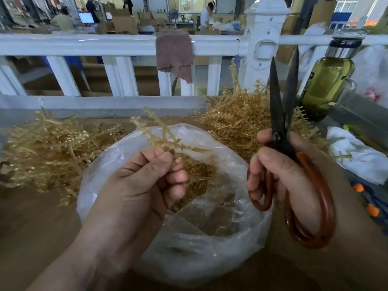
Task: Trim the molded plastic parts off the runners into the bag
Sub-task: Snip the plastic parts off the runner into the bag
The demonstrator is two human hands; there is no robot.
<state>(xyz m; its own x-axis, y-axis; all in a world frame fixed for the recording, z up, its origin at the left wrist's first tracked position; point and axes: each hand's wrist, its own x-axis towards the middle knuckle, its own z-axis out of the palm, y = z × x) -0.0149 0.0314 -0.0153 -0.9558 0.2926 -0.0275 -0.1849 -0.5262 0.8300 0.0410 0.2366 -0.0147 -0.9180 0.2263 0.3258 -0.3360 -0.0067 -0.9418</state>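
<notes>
My left hand (144, 177) grips a gold plastic runner (161, 133) by its lower end, holding it up over the open clear plastic bag (210, 244). Small gold trimmed parts (197, 175) lie inside the bag. My right hand (279, 171) holds scissors (282, 114) with red-brown loop handles; their dark blades point upward, slightly apart, to the right of the runner and not touching it. One heap of gold runners (52, 148) lies on the table to the left of the bag, another heap (237, 114) to the back right.
A white railing (117, 45) with a brown cloth (174, 53) draped over it borders the table's far side. A green glass bottle (327, 80) stands at the back right, and white crumpled plastic (361, 156) lies at the right. People and cartons are beyond the railing.
</notes>
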